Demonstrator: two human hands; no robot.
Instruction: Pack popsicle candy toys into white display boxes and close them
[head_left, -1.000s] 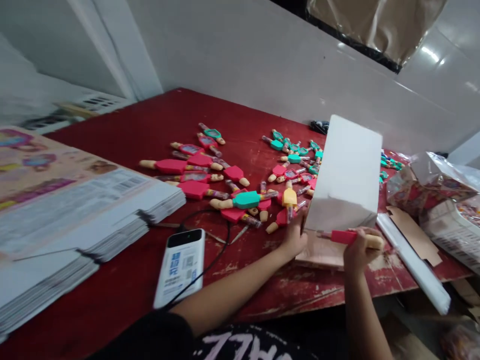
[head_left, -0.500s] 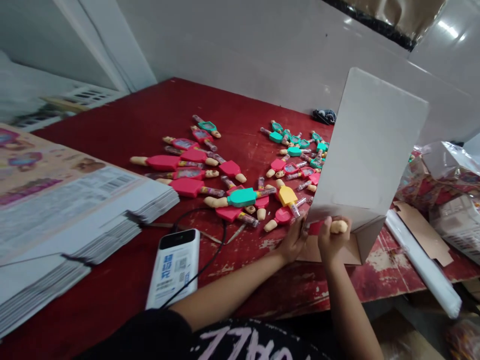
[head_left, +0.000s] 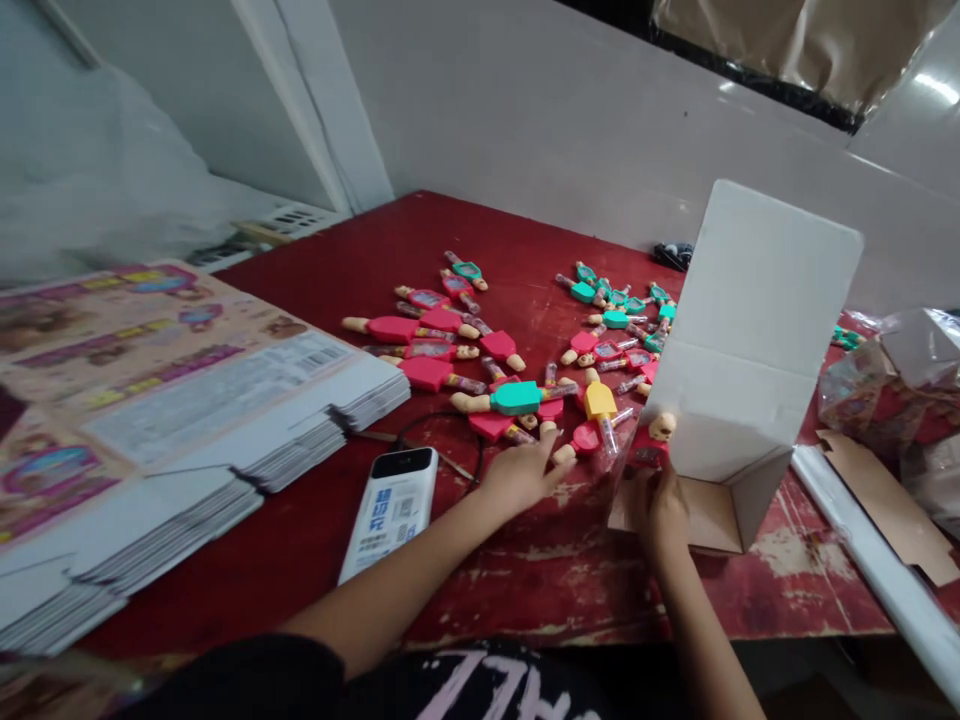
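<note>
My left hand [head_left: 521, 475] reaches with spread fingers to the near edge of a pile of red, teal and yellow toys with clear tubes. Its fingertips are beside a red toy [head_left: 585, 440]. My right hand [head_left: 664, 505] is closed around a red toy with a beige head [head_left: 661, 427], at the opening of an upright cardboard box [head_left: 750, 350]. The box's white inner side faces me and its tall flap stands up. A teal toy [head_left: 517, 398] lies on top of the pile, beside a yellow one [head_left: 599, 400].
Stacked flat printed cartons [head_left: 210, 400] cover the left of the red table [head_left: 315, 290]. A white power bank [head_left: 394, 505] with a black cable lies before them. At the right are a clear plastic roll [head_left: 870, 560], a brown cardboard piece [head_left: 892, 500] and plastic-wrapped packs [head_left: 870, 385].
My left hand has moved left, away from the box, to the toys. My right hand stays at the box; the toy in it now shows its head upright. The camera view has shifted left.
</note>
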